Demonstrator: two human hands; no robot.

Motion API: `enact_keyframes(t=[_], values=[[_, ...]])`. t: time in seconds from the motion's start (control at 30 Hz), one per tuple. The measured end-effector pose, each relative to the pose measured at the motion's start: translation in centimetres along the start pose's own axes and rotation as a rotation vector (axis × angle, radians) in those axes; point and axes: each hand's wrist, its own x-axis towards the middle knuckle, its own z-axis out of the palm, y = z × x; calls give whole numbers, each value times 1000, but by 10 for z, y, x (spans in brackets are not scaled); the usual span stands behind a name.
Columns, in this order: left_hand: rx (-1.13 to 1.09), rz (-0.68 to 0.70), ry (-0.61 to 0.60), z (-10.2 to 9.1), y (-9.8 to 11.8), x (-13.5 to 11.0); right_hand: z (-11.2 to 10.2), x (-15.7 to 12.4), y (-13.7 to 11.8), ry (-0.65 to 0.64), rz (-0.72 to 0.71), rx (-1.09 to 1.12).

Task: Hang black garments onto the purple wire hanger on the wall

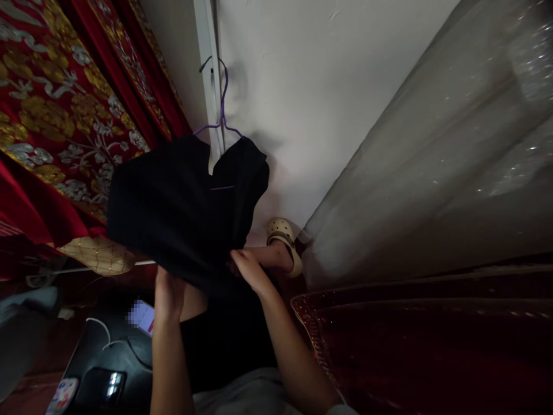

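A black top (181, 213) is hung on a purple hanger (222, 109). The hanger is hooked high up by a white strip (207, 75) on the white wall (311, 86). The top is spread out wide, and its bottom edge is pulled toward the camera.

The bottom edge of the top is held by the right hand (249, 270). The fingers of this hand are curled tight on the cloth. The left hand (168, 294) is pressed up against the bottom edge too, a little to the side. Its fingers are hidden under the cloth, so it cannot be told if they are closed or apart.

A foot in a cream shoe (283, 233) is seen just behind the right hand. A red and gold cloth (56, 98) is hung on the left. A grey shiny cloth (432, 173) is hung on the right, and a dark red cloth (432, 346) is laid below it. Down at the left, a phone (101, 387) and a white cable (103, 334) are laid on a dark surface.
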Motion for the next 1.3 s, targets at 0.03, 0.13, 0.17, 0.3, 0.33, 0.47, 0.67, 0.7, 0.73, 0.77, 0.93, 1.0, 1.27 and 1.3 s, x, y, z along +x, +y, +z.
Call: enact_keyframes(t=[0.03, 0.13, 0.17, 0.3, 0.33, 0.47, 0.67, 0.7, 0.73, 0.77, 0.93, 1.0, 1.27, 1.3], values=[[-46, 74, 93, 2, 5, 3, -5, -4, -1, -5, -7, -2], [-102, 434, 353, 16, 15, 0, -16, -17, -14, -21, -46, 9], [-57, 539, 370, 24, 16, -7, -17, -21, -20, -30, -62, 23], [285, 474, -65, 63, 10, -42, -16, -41, -44, -44, -145, 80], [342, 378, -218, 72, 6, -49, -16, -45, -48, -41, -168, 86], [372, 178, -466, 93, -12, -59, -22, -57, -53, -24, -250, 102], [307, 157, -505, 100, -20, -44, -36, -60, -62, -60, -225, 138], [322, 176, -491, 102, -19, -43, -36, -61, -63, -63, -222, 150], [339, 197, -471, 105, -18, -42, -36, -63, -64, -65, -218, 168], [353, 216, -450, 108, -17, -42, -35, -64, -63, -64, -213, 190], [453, 296, -457, 113, -20, -44, -38, -63, -65, -19, -201, 324], [530, 327, -467, 109, -29, -44, -41, -48, -81, 0, -251, 351], [919, 398, -597, 95, -55, -25, -39, 24, -229, 24, -500, 380], [939, 390, -628, 97, -48, -19, -36, 24, -235, 22, -514, 398]])
